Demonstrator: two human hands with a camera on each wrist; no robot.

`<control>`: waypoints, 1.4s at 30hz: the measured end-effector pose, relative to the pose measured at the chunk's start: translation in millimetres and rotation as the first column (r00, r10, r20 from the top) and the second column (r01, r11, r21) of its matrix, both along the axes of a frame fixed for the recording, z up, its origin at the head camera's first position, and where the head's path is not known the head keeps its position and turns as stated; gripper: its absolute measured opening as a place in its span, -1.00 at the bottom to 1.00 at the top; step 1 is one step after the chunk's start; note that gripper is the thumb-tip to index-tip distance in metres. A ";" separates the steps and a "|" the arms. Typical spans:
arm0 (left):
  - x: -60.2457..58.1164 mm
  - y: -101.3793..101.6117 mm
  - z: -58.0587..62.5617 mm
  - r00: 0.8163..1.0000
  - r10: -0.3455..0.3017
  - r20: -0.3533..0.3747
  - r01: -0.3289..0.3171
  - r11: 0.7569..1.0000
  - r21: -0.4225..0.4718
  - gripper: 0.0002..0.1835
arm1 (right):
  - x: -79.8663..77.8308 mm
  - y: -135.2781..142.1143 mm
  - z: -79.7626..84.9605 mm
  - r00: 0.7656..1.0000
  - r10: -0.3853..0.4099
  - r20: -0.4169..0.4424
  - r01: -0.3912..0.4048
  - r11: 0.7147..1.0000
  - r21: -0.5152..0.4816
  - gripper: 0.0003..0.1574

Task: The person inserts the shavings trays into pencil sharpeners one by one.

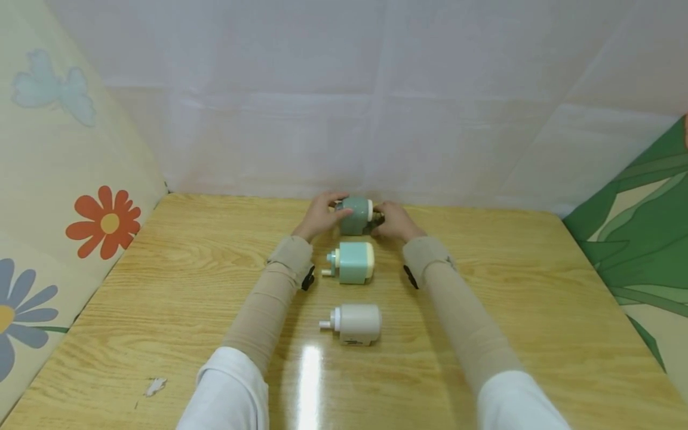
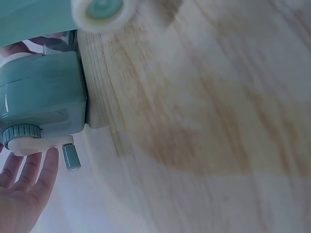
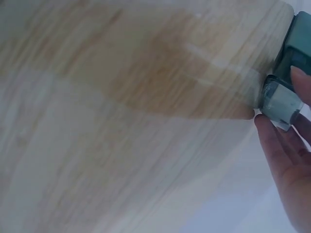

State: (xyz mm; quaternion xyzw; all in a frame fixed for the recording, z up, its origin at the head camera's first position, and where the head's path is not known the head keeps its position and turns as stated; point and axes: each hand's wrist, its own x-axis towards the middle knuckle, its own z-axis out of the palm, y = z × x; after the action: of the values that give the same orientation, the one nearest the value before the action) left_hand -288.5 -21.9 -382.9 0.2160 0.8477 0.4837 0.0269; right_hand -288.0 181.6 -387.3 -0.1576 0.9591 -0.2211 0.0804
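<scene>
At the back of the table, a dark green hand-crank pencil sharpener (image 1: 356,223) lies between both hands. My left hand (image 1: 321,215) grips its crank end, thumb over the near side of the body. In the left wrist view, fingers reach under the white crank arm (image 2: 41,144) with its green knob (image 2: 71,157). At the opposite end, my right hand (image 1: 396,221) holds a clear shavings drawer (image 3: 281,104) that sticks out of the body. The right thumb (image 3: 301,82) shows near the drawer in the right wrist view.
A light teal sharpener (image 1: 352,263) stands just in front of the dark green one, and a beige sharpener (image 1: 360,321) is nearer still. Both cranks point left. A white curtain (image 1: 376,119) hangs behind the wooden table (image 1: 510,298). A pale scrap mark (image 1: 156,386) shows at front left.
</scene>
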 end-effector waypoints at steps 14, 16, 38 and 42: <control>-0.7 -3.5 -1.1 1.000 0.015 -0.015 -0.015 1.000 -0.014 -0.49 | -3.3 -3.2 -2.7 1.000 0.031 0.002 -0.031 0.998 -0.054 -0.30; -0.7 -3.3 -1.4 1.000 0.017 -0.012 -0.017 1.000 -0.013 -0.49 | -3.5 -0.8 -3.6 0.999 0.044 0.010 -0.043 0.996 -0.078 -0.28; 2.2 -0.4 2.7 0.999 0.012 0.037 -0.012 1.000 0.007 -0.49 | -2.9 9.1 -1.5 0.991 0.049 0.127 -0.019 0.973 -0.230 -0.16; 1.9 0.7 2.2 0.999 0.016 0.035 -0.016 1.000 0.002 -0.49 | -3.2 9.5 -1.9 0.992 0.050 0.119 -0.021 0.973 -0.230 -0.18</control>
State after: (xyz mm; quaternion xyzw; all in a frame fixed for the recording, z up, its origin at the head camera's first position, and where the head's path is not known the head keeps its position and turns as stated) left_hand -286.7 -21.2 -380.7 0.2007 0.8482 0.4887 0.0377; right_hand -291.2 191.1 -389.2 -0.1687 0.9176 -0.3375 0.1253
